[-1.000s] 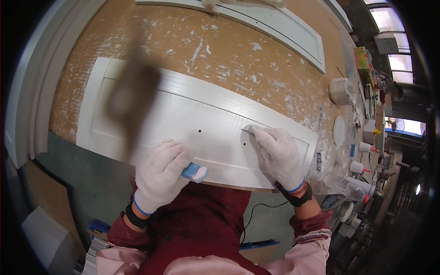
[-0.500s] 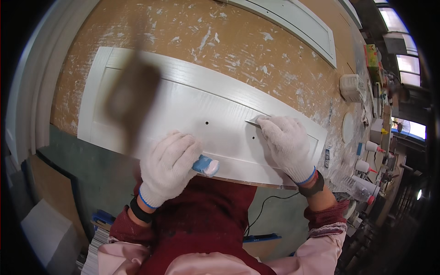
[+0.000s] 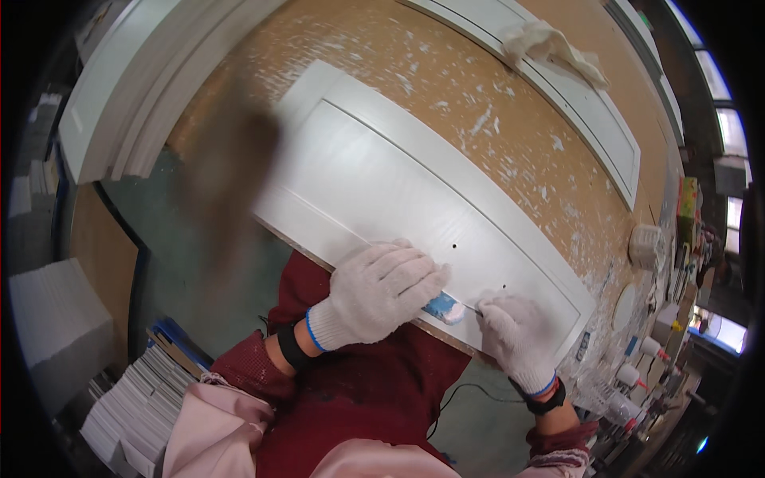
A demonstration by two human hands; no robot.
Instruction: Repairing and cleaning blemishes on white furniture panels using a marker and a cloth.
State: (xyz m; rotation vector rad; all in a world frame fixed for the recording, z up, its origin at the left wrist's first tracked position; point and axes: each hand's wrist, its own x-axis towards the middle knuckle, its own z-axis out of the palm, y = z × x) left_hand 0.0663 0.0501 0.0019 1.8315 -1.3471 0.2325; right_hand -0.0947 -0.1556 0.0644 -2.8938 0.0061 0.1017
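Note:
A long white panel, with a grooved border and two small dark holes, lies slantwise in front of me. My left hand, in a white knit glove, is closed at its near edge. From its fingers sticks out a small blue piece with a whitish lump on its end. My gloved right hand is closed on a thin blade, whose tip is beside the whitish lump; the handle is hidden in the glove. I cannot tell whether blade and lump touch.
The brown worktop carries white smears. A second white panel with a pale cloth lies beyond. White boards stand at the left. A tub and bottles line the right. A brown blur covers part of the left.
The blade has moved from the panel's face to the whitish lump on the blue piece. My hands have come closer together. The view has turned, and the cloth now shows.

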